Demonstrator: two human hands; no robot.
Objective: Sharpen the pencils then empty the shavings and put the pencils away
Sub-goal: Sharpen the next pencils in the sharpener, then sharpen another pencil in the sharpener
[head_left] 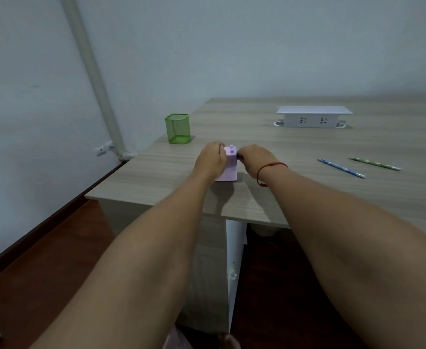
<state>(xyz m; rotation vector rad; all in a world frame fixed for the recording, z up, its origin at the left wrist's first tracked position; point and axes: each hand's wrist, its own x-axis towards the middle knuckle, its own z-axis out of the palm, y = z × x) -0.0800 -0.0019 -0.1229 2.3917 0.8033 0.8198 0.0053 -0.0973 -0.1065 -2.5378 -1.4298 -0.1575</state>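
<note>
My two bare forearms reach forward over the near edge of the wood-grain counter (307,197), with a white drawer unit (234,263) below that edge, nearer to me than the pencil sharpener. A red string bracelet (269,170) circles my right wrist, just right of the sharpener.

The lilac pencil sharpener (228,171) stands upright on the counter between my hands. My left hand (211,158) wraps around its left side, fingers curled over the top corner and gripping the body. My right hand (254,157) is curled tight against the sharpener's upper right edge and grips it there; my knuckles hide which part the fingertips pinch.

Well to the right of the sharpener two pencils lie flat on the counter, apart from each other and roughly parallel: a blue pencil (341,168), and a green pencil (375,164) farther right.

Behind the sharpener and to its left, a green mesh pencil holder (178,128) stands upright at the counter's left edge. I cannot see into it.

Farther back and to the right of the sharpener, a white socket box (314,117) rises from the counter with its lid raised.
</note>
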